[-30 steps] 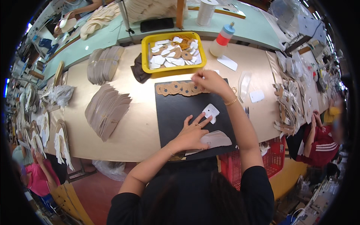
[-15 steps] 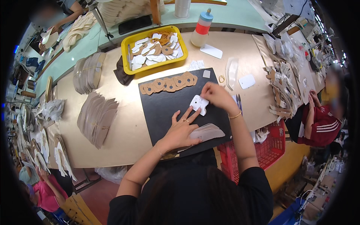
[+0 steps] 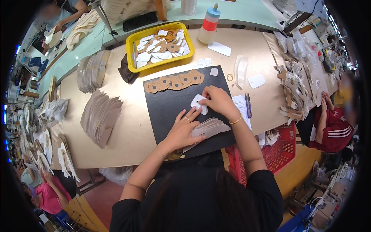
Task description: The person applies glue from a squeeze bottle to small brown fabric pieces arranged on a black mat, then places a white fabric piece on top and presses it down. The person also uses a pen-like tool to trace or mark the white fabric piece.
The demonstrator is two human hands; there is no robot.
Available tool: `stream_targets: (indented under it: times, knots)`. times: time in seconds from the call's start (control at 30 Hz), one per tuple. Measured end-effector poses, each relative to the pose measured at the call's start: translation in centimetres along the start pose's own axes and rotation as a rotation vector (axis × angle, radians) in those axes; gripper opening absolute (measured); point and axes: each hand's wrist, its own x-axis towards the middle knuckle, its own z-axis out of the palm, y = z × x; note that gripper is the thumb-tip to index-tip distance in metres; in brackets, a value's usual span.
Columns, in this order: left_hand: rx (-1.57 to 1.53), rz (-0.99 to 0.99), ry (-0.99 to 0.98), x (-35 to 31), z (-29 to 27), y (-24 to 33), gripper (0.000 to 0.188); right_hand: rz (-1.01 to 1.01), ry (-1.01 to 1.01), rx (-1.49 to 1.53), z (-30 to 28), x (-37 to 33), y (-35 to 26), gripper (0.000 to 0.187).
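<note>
A small white shaped piece [image 3: 199, 103] with a dark round mark lies on the black mat [image 3: 164, 116] before me. My right hand [image 3: 219, 101] is closed at its upper right edge, thumb and fingertips pinching it. My left hand [image 3: 181, 130] has its fingers spread, the tips touching the piece's lower edge. The left thumb rests on a fanned stack of thin grey-beige pieces [image 3: 210, 128]. Along the mat's far edge runs an overlapping row of tan pieces [image 3: 176, 81] with dark round spots.
A yellow tray [image 3: 189, 58] of white and tan pieces stands beyond the mat, beside a glue-like bottle [image 3: 209, 25]. Grey-beige stacks [image 3: 101, 118] lie left. Pens [image 3: 248, 105] and a paper sheet [image 3: 241, 110] lie right, above a red crate [image 3: 284, 149]. Co-workers sit both sides.
My right hand has come left and its thumb now lies over the white piece. The piece has shifted slightly toward the upper left and turned. The paper beside the mat shows more.
</note>
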Motion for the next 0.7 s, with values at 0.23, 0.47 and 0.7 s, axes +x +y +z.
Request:
stream_targets:
  times: [0.23, 0.47, 0.7]
  knots:
    - [-0.636, -0.432, 0.003, -1.3, -2.4, 1.0, 0.048, 0.236, 0.369, 0.443, -6.0, 2.1, 4.9, 0.036]
    - [-1.206, -0.480, 0.175, -1.4, -2.1, 1.0, 0.057, 0.111, 0.329, 0.462, -5.3, 0.4, 3.8, 0.058]
    - [-1.278, -0.465, 0.245, -1.6, -1.8, 0.9, 0.052, 0.016, -0.240, 0.919, 2.0, -5.1, -2.1, 0.040]
